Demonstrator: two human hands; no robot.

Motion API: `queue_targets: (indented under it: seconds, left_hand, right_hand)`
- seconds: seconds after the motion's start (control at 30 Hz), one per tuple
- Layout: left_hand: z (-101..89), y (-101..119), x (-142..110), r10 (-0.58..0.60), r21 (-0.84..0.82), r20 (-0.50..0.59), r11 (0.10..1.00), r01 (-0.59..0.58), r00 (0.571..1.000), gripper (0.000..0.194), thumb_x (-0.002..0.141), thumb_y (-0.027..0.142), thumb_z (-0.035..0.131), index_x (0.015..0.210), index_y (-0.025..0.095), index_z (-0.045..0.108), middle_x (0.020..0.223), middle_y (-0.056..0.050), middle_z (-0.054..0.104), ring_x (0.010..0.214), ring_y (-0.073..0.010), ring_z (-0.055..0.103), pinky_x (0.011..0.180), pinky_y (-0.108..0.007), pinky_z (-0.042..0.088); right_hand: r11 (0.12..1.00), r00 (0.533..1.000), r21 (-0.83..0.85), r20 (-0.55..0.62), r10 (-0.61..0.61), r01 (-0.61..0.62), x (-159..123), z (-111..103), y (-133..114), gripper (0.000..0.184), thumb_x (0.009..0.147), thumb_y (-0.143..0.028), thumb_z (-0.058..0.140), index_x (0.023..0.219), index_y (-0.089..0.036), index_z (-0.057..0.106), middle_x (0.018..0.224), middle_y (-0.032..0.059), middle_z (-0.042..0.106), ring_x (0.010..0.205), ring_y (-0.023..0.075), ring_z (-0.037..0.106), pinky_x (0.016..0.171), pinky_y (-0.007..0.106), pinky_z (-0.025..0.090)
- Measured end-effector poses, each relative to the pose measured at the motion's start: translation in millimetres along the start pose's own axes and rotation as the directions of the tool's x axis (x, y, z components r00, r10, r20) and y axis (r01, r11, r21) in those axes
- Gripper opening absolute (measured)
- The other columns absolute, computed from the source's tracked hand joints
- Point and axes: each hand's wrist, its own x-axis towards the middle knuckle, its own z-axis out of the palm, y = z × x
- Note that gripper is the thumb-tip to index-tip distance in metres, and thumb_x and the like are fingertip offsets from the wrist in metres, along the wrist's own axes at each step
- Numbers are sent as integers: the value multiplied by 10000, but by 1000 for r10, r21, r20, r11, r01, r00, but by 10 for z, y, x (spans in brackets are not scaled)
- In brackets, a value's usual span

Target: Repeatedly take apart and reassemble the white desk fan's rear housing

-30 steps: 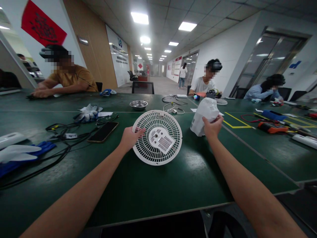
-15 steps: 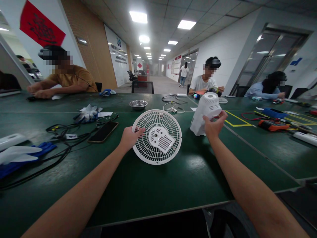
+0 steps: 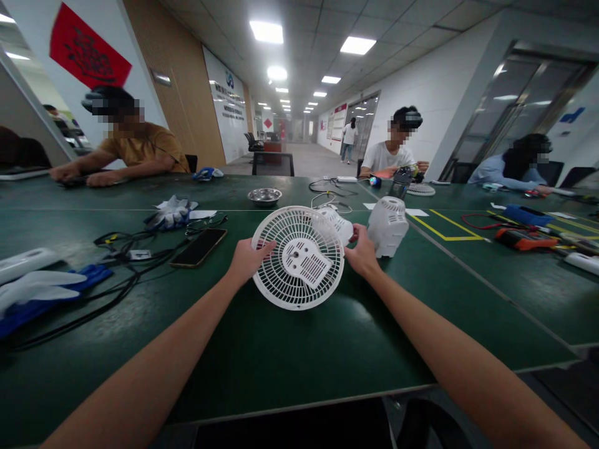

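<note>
My left hand (image 3: 248, 259) grips the left rim of a round white fan grille (image 3: 299, 296), thumb over its ribs. The grille is tilted up facing me, with a slotted plate at its centre. My right hand (image 3: 362, 252) is closed on a white rounded plastic cover (image 3: 344, 226) just behind the grille's right edge. The grille hides part of that cover, and whether the two touch I cannot tell. To the right of my right hand, a white plastic housing (image 3: 388, 227) with vent slots stands upright on the table.
A steel bowl (image 3: 264, 197) sits behind the grille. Left lie a phone (image 3: 199, 247), black cables (image 3: 126, 274) and work gloves (image 3: 171, 212). An orange multimeter (image 3: 526, 239) is at right. Co-workers sit across the green table (image 3: 299, 362).
My right hand has moved left from the white housing, carrying the white cover to behind the grille. The housing now stands alone. My left hand keeps its hold on the grille.
</note>
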Motion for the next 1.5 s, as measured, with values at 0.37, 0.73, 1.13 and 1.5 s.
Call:
queue_targets:
  seconds: [0.37, 0.73, 1.13, 1.5]
  left_hand:
    - [-13, -100, 49, -25, 4, 15, 1000, 25, 1000, 312, 778, 407, 768, 902, 124, 727, 802, -87, 770, 712, -232, 739, 678, -357, 602]
    - [-10, -65, 40, -40, 22, -17, 999, 40, 999, 377, 711, 485, 792, 814, 126, 742, 760, -84, 760, 694, -240, 726, 678, -361, 579]
    - [-25, -108, 64, -33, -7, 4, 999, 33, 999, 355, 756, 459, 778, 873, 128, 728, 783, -86, 758, 701, -236, 719, 661, -365, 579]
    - [-39, -266, 192, 41, -152, -9, 987, -42, 999, 588, 820, 718, 571, 859, 147, 708, 773, -69, 721, 613, -171, 638, 537, -275, 480]
  right_hand:
    - [872, 947, -474, 204, 249, -127, 21, 102, 203, 767, 715, -593, 741, 1297, -159, 493, 1247, 202, 630, 1193, 401, 576, 993, 563, 428]
    - [927, 892, 243, 421, 164, -285, -108, -50, -266, 399, 890, -568, 512, 873, -189, 635, 850, 88, 684, 767, 231, 632, 739, 380, 526]
    - [239, 508, 475, 856, 99, -847, -495, 192, -667, 375, 944, -563, 502, 1076, -236, 631, 1000, 36, 733, 868, 186, 701, 771, 338, 579]
    - [403, 863, 766, 475, 171, -501, -431, 112, -706, 332, 804, -483, 709, 975, -272, 518, 848, -32, 652, 779, 182, 641, 639, 301, 536]
